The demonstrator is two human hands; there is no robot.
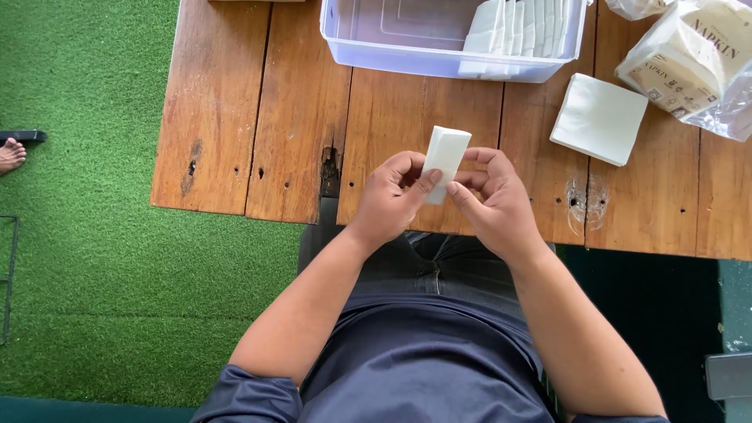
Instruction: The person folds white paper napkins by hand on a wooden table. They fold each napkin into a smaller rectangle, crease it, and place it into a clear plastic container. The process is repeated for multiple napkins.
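A white napkin folded into a narrow strip [445,157] stands upright between both my hands above the near edge of the wooden table [258,117]. My left hand [392,200] pinches its lower left side with thumb and fingers. From the right, my right hand [489,200] grips the same strip, fingers curled around it. A small stack of flat white napkins [599,117] lies on the table to the right. At the far edge a clear plastic tub [392,35] holds a row of folded napkins [521,27] standing on edge.
An opened plastic pack of napkins [689,55] lies at the table's far right corner. Green artificial turf [78,235] covers the ground at left, where another person's bare foot [11,154] shows at the frame edge. A dark phone-like object [728,376] is at lower right.
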